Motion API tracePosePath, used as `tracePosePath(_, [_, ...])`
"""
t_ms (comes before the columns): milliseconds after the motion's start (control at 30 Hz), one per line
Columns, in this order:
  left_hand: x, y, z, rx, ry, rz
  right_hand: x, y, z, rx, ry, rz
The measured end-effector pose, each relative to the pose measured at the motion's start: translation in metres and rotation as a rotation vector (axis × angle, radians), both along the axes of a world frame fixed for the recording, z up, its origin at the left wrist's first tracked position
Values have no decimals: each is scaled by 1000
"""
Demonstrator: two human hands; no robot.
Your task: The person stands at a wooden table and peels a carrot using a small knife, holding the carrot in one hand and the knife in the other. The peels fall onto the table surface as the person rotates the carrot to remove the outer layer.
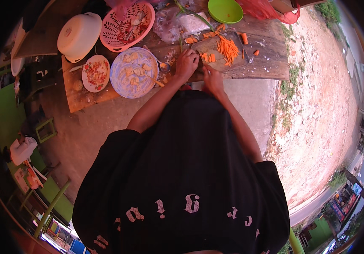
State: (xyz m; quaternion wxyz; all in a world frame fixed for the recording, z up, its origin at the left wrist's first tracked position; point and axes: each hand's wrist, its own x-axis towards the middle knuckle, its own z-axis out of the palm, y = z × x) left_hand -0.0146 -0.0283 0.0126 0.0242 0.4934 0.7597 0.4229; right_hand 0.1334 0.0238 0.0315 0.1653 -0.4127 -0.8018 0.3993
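On the wooden table lies a cutting board [221, 64] with a heap of shredded carrot [227, 50] and several short carrot pieces [208, 57]. My left hand [187, 62] is at the board's left edge, beside those pieces, its fingers curled; what they hold, if anything, is hidden. Close to the front edge of the board, my right hand [213, 80] is closed, its fingers pointing toward the carrot pieces. A thin dark shape shows between the hands, too small to name. Larger carrot chunks [244, 38] lie behind and right of the heap.
Left on the table [271, 51] stand a bowl of battered-looking pieces [134, 73] with a spoon, a plate of chopped red bits [96, 73], a pink basket [127, 26] and a cream basin [79, 37]. A green bowl [225, 10] and plastic bags [167, 25] are at the back.
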Motion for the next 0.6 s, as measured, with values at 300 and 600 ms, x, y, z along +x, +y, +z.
tracePosePath(300, [0, -2, 1, -3, 40, 14, -2, 2, 14, -93, -7, -30])
tracePosePath(600, [2, -2, -8, -54, 31, 51, 3, 3, 9, -40, -5, -13])
